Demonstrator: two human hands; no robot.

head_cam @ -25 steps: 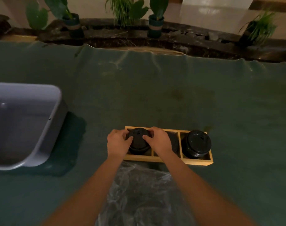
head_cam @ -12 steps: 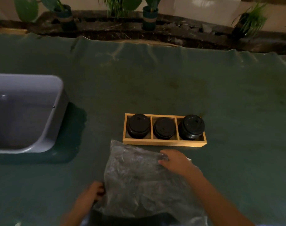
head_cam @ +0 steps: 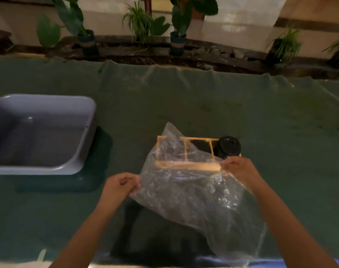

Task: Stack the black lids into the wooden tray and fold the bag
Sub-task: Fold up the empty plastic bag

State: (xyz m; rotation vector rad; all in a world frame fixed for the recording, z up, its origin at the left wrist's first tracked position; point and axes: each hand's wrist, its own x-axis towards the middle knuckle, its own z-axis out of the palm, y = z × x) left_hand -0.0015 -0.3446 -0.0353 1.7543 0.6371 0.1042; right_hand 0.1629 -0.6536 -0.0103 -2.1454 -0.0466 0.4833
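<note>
A clear plastic bag [head_cam: 191, 192] is held up off the table between both hands. My left hand [head_cam: 120, 184] pinches its left edge and my right hand [head_cam: 238, 168] pinches its right edge. Behind the bag lies the wooden tray [head_cam: 186, 165] with three compartments. A stack of black lids [head_cam: 228, 147] stands in the right compartment in plain sight. Lids in the middle compartment [head_cam: 200, 146] show partly, and the left compartment is veiled by the plastic.
A grey plastic tub [head_cam: 39, 132] sits at the left on the green cloth-covered table [head_cam: 280, 132]. Potted plants [head_cam: 177, 35] line the dark ledge beyond the table's far edge.
My hands left the lids in the tray and took hold of the bag. They have lifted it from the table so it hangs in front of the tray.
</note>
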